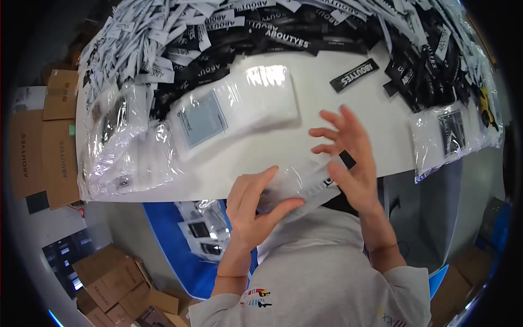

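My left hand [248, 210] grips the left end of a clear plastic packet [292, 180], thumb on the near side and fingers on the far side. The packet is held at the table's front edge, and its contents are hard to make out. My right hand [354, 158] is at the packet's right end with its fingers spread apart. A small black piece [347, 159] shows beside the right thumb; whether it is part of the packet I cannot tell. Beyond the hands lie plastic-wrapped white packs [267, 101] and a single black printed strip [354, 75].
Heaps of white strips [131, 41] and black strips [283, 38] line the table's far side. Bagged packs lie at left [117, 141] and right [444, 131]. A blue bin [174, 245] holding packets stands below the front edge. Cardboard boxes [43, 141] stand at left.
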The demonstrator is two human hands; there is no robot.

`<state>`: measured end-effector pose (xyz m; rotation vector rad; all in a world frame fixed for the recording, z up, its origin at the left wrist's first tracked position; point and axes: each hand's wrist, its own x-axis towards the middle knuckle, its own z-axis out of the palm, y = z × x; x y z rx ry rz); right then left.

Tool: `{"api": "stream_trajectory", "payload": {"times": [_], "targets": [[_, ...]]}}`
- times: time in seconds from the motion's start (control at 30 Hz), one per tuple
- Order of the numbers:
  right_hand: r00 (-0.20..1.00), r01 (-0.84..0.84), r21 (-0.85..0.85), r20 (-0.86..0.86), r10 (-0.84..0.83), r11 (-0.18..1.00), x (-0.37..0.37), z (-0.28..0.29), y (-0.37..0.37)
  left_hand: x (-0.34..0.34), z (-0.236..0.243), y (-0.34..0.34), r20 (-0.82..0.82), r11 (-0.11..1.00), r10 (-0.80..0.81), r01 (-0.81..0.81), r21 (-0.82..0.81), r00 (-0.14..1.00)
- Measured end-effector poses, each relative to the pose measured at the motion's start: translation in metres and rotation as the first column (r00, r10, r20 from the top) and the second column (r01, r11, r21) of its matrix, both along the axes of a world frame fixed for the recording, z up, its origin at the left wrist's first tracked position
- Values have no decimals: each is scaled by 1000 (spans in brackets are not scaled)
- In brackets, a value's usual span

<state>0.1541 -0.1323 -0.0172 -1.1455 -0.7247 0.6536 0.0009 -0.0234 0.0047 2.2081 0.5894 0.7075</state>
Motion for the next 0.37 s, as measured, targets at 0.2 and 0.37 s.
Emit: {"api": "stream_trajectory", "payload": {"times": [0.2, 0.37], "targets": [[894, -409, -395, 9, 449, 822, 10, -3, -16, -9, -18, 3, 49, 975, -109, 98, 200, 993], [680, -701, -550, -325, 657, 454, 13, -7, -9, -16, -23, -4, -15, 894, -307, 294, 337, 951]]}}
